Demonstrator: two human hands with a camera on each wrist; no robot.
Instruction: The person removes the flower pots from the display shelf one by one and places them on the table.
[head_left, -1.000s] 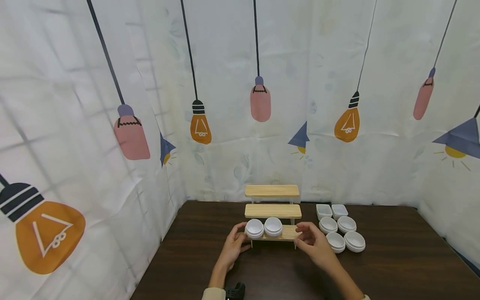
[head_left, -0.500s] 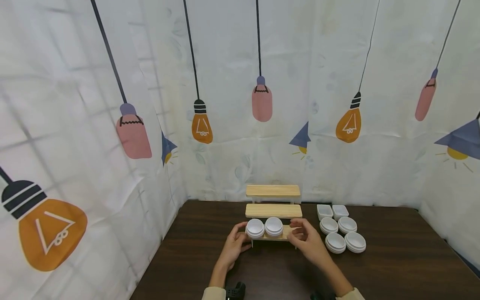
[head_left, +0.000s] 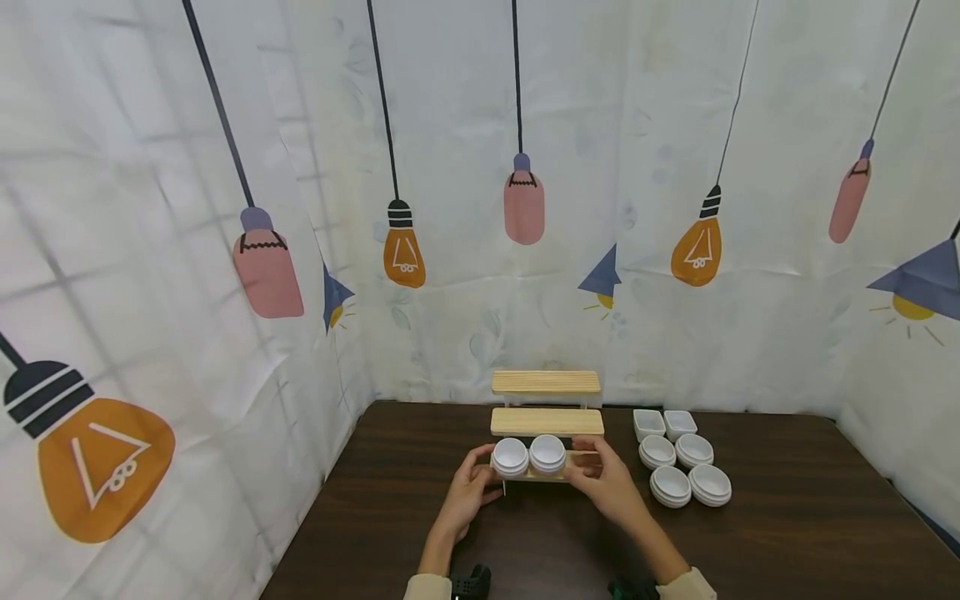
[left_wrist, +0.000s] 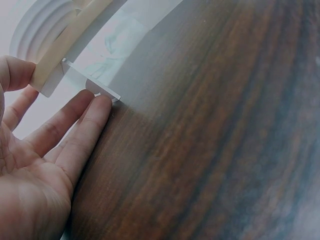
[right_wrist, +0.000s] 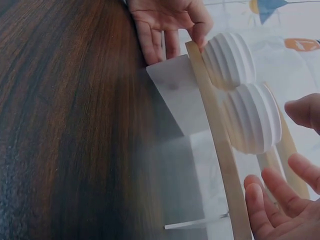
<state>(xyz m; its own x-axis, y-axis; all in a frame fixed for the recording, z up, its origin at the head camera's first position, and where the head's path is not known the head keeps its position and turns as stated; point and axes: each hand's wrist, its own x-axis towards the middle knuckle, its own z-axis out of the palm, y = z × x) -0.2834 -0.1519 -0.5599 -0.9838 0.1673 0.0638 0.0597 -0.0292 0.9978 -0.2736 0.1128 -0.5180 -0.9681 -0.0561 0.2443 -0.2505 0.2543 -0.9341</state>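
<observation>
A three-tier display stand [head_left: 547,422] with pale wooden shelves and clear legs stands on the table. Two stacks of white bowls sit on its lowest shelf, a left stack [head_left: 510,456] and a right stack [head_left: 547,454]. At the left end of that shelf, my left hand [head_left: 461,498] holds the stand, its thumb at the board end and its straighter fingers [left_wrist: 82,130] against a clear leg. Beside the right stack, my right hand [head_left: 607,483] has its fingers spread. In the right wrist view, a gap shows between its thumb [right_wrist: 305,110] and the bowls.
Right of the stand are two square white dishes [head_left: 649,422] and several round white bowl stacks [head_left: 693,450] in rows. The dark wooden table [head_left: 780,483] ends at a white curtain [head_left: 465,333] printed with lamps.
My right hand has moved left along the lowest shelf, closer to the right bowl stack. The left hand and the bowls have kept their places.
</observation>
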